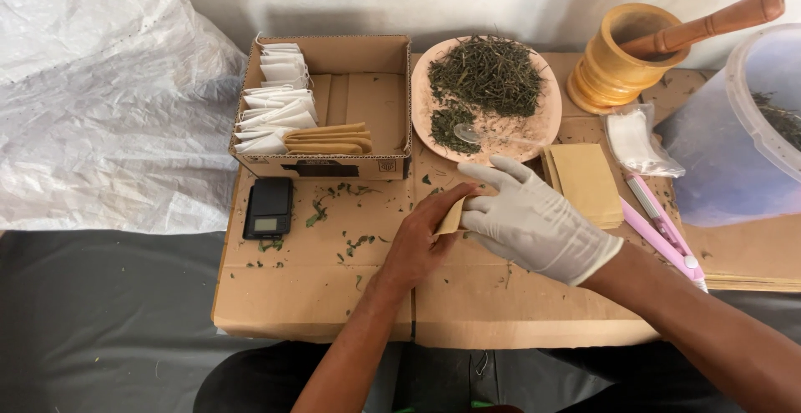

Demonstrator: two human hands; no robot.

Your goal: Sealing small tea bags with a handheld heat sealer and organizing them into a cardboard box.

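Observation:
My bare left hand (420,242) pinches a small tan paper sachet (451,218) above the cardboard work surface (334,288). My right hand (534,219), in a white glove, rests on the same sachet from the right, fingers spread toward the plate. Just beyond the hands a pink plate (538,125) carries dried green leaves (486,73) and a clear plastic spoon (471,135). A stack of tan sachets (587,181) lies right of my gloved hand.
An open cardboard box (367,104) holds white and tan sachets at the back left. A small black scale (269,208) lies beneath it. A wooden mortar with pestle (622,58), a plastic bag (638,142), a pink sealing tool (663,231) and a clear tub (751,129) stand at right.

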